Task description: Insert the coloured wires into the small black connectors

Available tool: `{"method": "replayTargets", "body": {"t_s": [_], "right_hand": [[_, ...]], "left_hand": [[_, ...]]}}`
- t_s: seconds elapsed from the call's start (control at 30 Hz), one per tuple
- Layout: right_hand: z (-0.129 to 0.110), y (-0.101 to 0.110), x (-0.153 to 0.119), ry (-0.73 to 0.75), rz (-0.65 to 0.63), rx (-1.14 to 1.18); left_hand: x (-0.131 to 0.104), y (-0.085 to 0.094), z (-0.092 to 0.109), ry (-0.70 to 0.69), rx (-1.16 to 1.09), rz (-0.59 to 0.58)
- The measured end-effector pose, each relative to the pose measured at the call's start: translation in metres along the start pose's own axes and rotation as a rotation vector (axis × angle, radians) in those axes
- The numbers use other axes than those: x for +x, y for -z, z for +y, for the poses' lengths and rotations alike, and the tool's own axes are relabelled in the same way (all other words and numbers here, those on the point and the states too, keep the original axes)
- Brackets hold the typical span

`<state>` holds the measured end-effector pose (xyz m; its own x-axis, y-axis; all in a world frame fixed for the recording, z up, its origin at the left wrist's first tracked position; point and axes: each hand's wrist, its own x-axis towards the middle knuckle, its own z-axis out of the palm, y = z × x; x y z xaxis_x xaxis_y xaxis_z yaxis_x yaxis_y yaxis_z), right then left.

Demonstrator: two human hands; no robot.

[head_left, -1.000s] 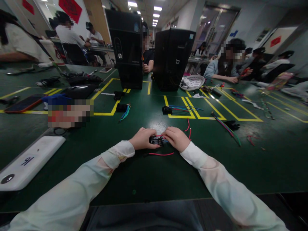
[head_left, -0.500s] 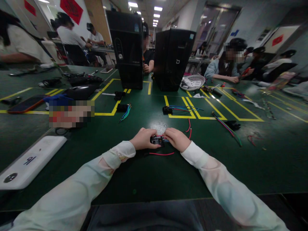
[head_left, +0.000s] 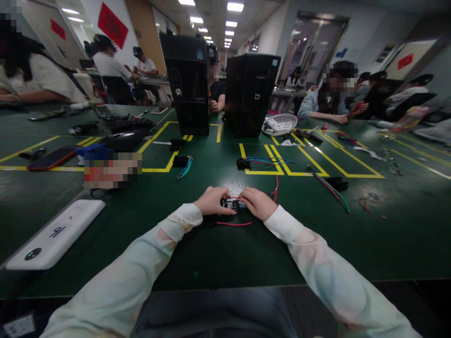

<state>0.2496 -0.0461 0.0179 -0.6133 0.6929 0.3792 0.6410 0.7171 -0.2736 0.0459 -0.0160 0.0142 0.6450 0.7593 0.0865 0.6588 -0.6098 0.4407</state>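
Observation:
My left hand (head_left: 212, 201) grips a small black plastic connector block (head_left: 231, 205) between thumb and fingers, low over the table. On its other side my right hand (head_left: 260, 203) is closed, fingertips pinching a thin red wire (head_left: 236, 197) that lies along the top of the block. The wire's end is too small to make out. Just below the hands lies a loose red wire (head_left: 234, 224). Another red wire (head_left: 276, 185) shows behind my right hand.
Black blocks with coloured wires (head_left: 244, 163) (head_left: 181, 161) lie beyond my hands. Two black computer towers (head_left: 186, 89) (head_left: 251, 94) stand farther back, near a white basket (head_left: 280, 124). A white numbered device (head_left: 56, 234) lies left. Other people sit around.
The view has shifted slightly, so the table things appear a little displaced. Both hands keep nearly the same hold on the block and the wire.

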Motion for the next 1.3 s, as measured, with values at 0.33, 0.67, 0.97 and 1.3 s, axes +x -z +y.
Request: {"method": "replayTargets", "body": {"t_s": [0.33,0.67,0.97,1.3], "right_hand": [[-0.003,0.014,-0.002,0.07,-0.119,0.173],[-0.003,0.019,-0.002,0.031,-0.144,0.177],[0.001,0.014,-0.002,-0.038,-0.163,0.076],[0.001,0.016,-0.001,0.025,-0.01,-0.076]], "left_hand": [[-0.012,0.003,0.005,-0.066,0.009,-0.08],[-0.014,-0.001,0.006,-0.126,-0.01,-0.075],[-0.007,-0.001,-0.002,-0.117,-0.002,-0.01],[-0.004,0.0,0.002,-0.076,-0.024,-0.008]]}}
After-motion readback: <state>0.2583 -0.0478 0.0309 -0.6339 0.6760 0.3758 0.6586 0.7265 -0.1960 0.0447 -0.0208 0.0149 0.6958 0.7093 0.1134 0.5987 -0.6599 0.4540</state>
